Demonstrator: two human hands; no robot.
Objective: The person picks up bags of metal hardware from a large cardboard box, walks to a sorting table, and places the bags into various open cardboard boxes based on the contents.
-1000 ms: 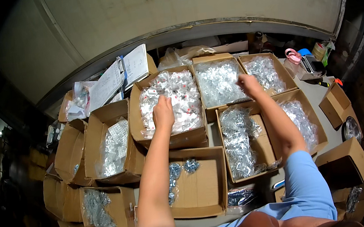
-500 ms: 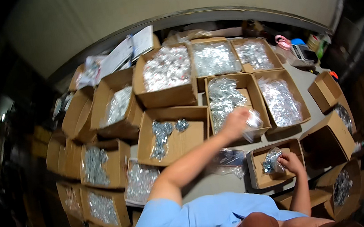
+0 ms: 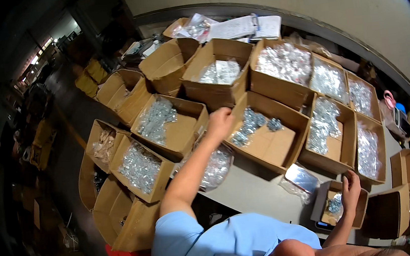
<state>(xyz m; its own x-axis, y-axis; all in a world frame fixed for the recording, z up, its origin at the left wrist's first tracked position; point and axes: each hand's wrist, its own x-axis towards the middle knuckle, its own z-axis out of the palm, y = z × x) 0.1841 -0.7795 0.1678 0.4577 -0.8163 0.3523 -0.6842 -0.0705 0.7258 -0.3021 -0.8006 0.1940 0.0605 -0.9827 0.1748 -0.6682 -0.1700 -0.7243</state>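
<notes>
My left hand [image 3: 221, 124] reaches forward to the near-left corner of a cardboard box [image 3: 287, 141] with bluish metal parts [image 3: 249, 124] in it. Its fingertips are hidden against the box, and I see no bag in it. At the right, my right hand [image 3: 351, 192] is over the edge of a small cardboard box [image 3: 362, 209], its fingers apart and nothing visible between them. Inside that small box lies a little heap of bluish metal parts [image 3: 334, 203]. A clear bag with a dark flat device [image 3: 302, 178] rests on the table, left of the small box.
Boxes of clear bagged parts [image 3: 283, 63] line the back, with open papers [image 3: 241, 27] behind. More boxes of silvery bags [image 3: 141, 166] crowd the left. A tray of clear bags [image 3: 217, 168] sits below my left forearm. Tipped boxes [image 3: 386, 213] stand far right.
My left hand has swung left from the box of clear bags, where it held a small clear bag. My right hand has come off the bag in the small box. The view has turned left.
</notes>
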